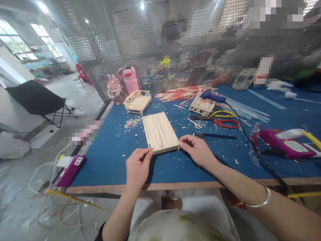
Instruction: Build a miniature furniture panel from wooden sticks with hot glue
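A flat panel of pale wooden sticks (161, 130), laid side by side, is at the middle of the blue table. My left hand (139, 165) pinches its near left corner between thumb and fingers. At the near right corner, my right hand (194, 149) is closed with thumb and fingertips on the edge. A thin strip runs along the near edge between both hands. Beyond the panel are a small stick-built frame with railings (137, 102) and another stick structure (202, 104), with a blue glue gun (212, 96) resting on it.
Red-tipped sticks (184, 93) lie in a pile at the back. Scissors (224, 118) and blue-handled pliers (218, 136) are right of the panel. Clear glue sticks (245, 108), a purple power strip (288, 144), another power strip (70, 170) and pink bottles (130, 80) surround the work.
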### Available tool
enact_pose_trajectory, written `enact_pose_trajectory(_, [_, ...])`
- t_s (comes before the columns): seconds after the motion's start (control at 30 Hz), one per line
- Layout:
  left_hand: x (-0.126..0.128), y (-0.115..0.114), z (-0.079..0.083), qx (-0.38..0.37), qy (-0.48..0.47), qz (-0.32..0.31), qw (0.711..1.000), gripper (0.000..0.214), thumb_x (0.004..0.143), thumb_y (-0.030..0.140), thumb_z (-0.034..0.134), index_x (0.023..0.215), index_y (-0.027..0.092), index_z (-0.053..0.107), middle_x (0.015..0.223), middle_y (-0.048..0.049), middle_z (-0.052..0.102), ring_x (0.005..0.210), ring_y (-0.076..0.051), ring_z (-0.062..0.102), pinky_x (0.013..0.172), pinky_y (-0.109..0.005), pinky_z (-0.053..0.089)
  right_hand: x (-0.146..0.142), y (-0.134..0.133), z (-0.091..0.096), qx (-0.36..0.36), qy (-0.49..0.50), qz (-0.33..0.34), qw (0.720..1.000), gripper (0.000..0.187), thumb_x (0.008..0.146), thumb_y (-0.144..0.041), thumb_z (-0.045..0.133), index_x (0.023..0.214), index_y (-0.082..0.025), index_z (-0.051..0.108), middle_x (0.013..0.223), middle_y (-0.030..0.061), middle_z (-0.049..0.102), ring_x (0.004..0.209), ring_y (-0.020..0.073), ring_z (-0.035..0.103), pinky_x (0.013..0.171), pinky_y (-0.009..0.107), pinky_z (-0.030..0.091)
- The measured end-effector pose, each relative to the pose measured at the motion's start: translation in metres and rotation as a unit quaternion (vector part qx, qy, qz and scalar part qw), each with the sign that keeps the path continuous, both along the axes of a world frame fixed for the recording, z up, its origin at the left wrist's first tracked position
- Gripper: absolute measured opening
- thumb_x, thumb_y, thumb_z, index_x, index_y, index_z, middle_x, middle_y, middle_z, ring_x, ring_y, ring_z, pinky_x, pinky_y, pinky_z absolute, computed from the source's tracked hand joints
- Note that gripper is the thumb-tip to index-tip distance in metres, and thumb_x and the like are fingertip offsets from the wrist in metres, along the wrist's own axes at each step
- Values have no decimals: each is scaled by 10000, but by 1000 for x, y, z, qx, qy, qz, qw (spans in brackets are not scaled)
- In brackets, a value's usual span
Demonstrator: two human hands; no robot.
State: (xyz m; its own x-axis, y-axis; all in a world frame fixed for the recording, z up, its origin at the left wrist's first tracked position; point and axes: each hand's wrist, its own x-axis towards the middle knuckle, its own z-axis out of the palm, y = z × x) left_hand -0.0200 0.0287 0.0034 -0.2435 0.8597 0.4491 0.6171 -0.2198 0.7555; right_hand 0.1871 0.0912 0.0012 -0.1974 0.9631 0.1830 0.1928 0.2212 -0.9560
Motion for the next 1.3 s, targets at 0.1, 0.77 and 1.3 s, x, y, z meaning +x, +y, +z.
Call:
enact_pose_trajectory(0.1, [-1, 1, 0, -1, -2, 5, 1000, 159, 797, 311, 622, 779, 227, 756, 761, -29, 747, 720, -169, 691, 677, -277, 541, -1, 1, 0, 5, 1, -7, 1000, 214, 708, -417, 607, 713, -204, 583, 588, -24, 558, 558, 132, 490, 565, 275, 446])
enact_pose_trajectory(0.77, [-1, 4, 6, -5, 12, 8, 1000, 197, 746, 382, 629, 711, 227, 745, 736, -35, 750, 703, -189, 695, 690, -301, 555, -4, 2, 6, -16, 14, -11, 1000, 155, 697, -356, 520, 683, -205, 553, 587, -28, 522, 564, 126, 471, 572, 267, 428])
enact_pose_trajectory(1.3, [-2, 1, 2, -43, -5, 24, 999, 239, 770, 415, 615, 743, 221, 752, 767, -46, 758, 727, -202, 700, 709, -312, 563, -6, 0, 8, -55, 6, -15, 998, 197, 675, -409, 538, 678, -213, 554, 590, -30, 503, 586, 133, 457, 595, 270, 436])
